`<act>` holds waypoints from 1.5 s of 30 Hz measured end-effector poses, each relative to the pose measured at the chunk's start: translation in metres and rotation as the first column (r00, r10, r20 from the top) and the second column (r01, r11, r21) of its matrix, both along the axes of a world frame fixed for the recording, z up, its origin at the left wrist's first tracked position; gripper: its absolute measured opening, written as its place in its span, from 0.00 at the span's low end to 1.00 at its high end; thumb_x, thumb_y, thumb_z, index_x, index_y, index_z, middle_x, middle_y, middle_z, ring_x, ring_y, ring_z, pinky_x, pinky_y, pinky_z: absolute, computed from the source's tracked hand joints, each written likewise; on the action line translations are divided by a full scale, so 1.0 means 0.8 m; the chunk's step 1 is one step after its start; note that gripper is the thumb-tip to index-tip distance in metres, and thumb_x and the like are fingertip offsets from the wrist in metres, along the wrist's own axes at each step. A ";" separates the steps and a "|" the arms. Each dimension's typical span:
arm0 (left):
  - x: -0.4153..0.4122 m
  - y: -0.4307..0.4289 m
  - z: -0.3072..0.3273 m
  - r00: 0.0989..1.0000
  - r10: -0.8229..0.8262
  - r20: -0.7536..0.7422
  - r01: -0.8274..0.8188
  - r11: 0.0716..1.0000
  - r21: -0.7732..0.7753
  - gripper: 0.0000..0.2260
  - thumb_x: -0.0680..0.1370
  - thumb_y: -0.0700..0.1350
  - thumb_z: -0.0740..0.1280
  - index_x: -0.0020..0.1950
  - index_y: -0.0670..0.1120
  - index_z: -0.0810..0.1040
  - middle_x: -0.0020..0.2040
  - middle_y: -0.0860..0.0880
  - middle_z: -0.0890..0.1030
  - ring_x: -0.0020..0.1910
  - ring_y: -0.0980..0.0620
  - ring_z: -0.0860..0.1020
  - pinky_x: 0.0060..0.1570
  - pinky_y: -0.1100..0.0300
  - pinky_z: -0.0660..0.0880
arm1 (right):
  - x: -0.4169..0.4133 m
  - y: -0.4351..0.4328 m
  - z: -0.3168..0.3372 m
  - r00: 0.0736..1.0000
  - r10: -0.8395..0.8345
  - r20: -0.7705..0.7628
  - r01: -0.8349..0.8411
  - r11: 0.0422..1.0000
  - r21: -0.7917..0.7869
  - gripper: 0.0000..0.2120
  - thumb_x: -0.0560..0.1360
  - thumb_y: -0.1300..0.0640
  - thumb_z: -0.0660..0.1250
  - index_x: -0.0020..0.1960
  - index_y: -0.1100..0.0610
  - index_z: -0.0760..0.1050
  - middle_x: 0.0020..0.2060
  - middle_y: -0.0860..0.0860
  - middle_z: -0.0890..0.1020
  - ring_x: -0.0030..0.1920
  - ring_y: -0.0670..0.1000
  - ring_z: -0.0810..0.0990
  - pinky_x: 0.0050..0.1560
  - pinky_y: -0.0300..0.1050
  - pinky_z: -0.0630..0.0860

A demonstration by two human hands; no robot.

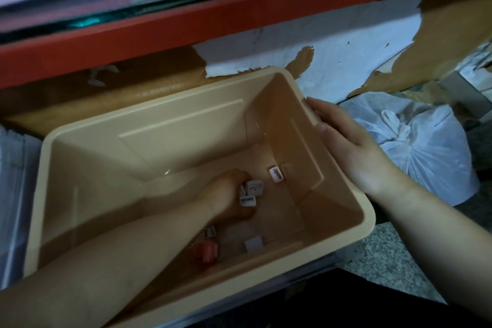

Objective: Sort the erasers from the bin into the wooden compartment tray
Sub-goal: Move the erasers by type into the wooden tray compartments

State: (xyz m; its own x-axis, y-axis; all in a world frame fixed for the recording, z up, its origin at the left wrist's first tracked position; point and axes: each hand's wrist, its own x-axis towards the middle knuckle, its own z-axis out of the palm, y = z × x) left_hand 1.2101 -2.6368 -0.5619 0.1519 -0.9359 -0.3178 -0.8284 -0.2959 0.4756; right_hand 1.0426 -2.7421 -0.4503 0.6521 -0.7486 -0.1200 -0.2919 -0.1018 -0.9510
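Observation:
A deep beige plastic bin (170, 125) sits below a red shelf beam. My left hand (226, 194) reaches down to the bin's floor, its fingers curled round small white erasers (251, 193) with printed labels. Another white eraser (276, 173) lies alone near the right wall. A further eraser (210, 231) shows beside my forearm, a pale square one (253, 244) lies near the front wall, and a pink rounded one (207, 249) sits next to it. My right hand (346, 141) grips the bin's right rim. No wooden compartment tray is in view.
A red metal shelf beam (239, 16) runs overhead with boxes above it. A tied white plastic bag (415, 146) sits right of the bin. Torn brown and white wall covering lies behind. Speckled floor (394, 261) shows at lower right.

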 end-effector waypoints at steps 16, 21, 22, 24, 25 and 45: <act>0.025 0.070 0.167 0.938 0.108 0.328 -0.126 0.991 0.035 0.22 0.71 0.48 0.69 0.63 0.46 0.68 0.61 0.48 0.74 0.59 0.48 0.73 0.46 0.64 0.66 | -0.007 0.029 0.044 0.951 -0.057 -0.305 -0.031 0.960 -0.277 0.21 0.79 0.54 0.55 0.71 0.55 0.59 0.65 0.57 0.72 0.61 0.55 0.72 0.57 0.45 0.68; 0.033 0.125 0.246 0.912 0.236 0.335 -0.221 0.972 -0.084 0.20 0.70 0.49 0.70 0.58 0.43 0.71 0.56 0.46 0.75 0.54 0.47 0.74 0.48 0.61 0.70 | 0.004 0.060 0.096 0.929 -0.081 -0.361 -0.089 0.898 -0.431 0.21 0.79 0.55 0.56 0.71 0.55 0.60 0.69 0.56 0.66 0.68 0.57 0.65 0.65 0.49 0.64; 0.032 0.135 0.265 0.909 0.257 0.329 -0.228 0.966 -0.125 0.19 0.70 0.48 0.70 0.57 0.43 0.71 0.56 0.46 0.76 0.53 0.48 0.75 0.47 0.61 0.69 | 0.011 0.070 0.111 0.934 -0.061 -0.352 -0.111 0.887 -0.448 0.21 0.79 0.55 0.56 0.71 0.54 0.60 0.69 0.55 0.66 0.68 0.56 0.65 0.66 0.49 0.63; 0.026 0.155 0.305 0.907 0.302 0.293 -0.238 0.942 -0.236 0.17 0.70 0.47 0.70 0.56 0.44 0.72 0.54 0.47 0.77 0.52 0.48 0.75 0.46 0.62 0.67 | 0.028 0.094 0.141 0.952 -0.001 -0.307 -0.156 0.859 -0.487 0.20 0.78 0.58 0.56 0.70 0.55 0.62 0.69 0.56 0.67 0.69 0.55 0.65 0.67 0.46 0.61; 0.024 0.166 0.327 0.908 0.322 0.269 -0.238 0.923 -0.303 0.17 0.69 0.47 0.71 0.55 0.44 0.73 0.53 0.47 0.77 0.51 0.48 0.75 0.46 0.62 0.67 | 0.039 0.107 0.155 0.961 0.031 -0.274 -0.173 0.842 -0.512 0.20 0.78 0.60 0.57 0.69 0.56 0.64 0.68 0.55 0.68 0.68 0.55 0.66 0.66 0.44 0.61; 0.215 0.514 0.475 0.551 0.833 -0.048 -0.611 0.363 -0.704 0.18 0.67 0.46 0.75 0.50 0.52 0.68 0.46 0.52 0.75 0.43 0.54 0.74 0.42 0.63 0.71 | 0.285 0.393 0.254 0.805 0.477 -0.352 -0.572 0.470 -0.672 0.25 0.79 0.47 0.51 0.74 0.47 0.49 0.75 0.46 0.48 0.75 0.46 0.45 0.74 0.44 0.45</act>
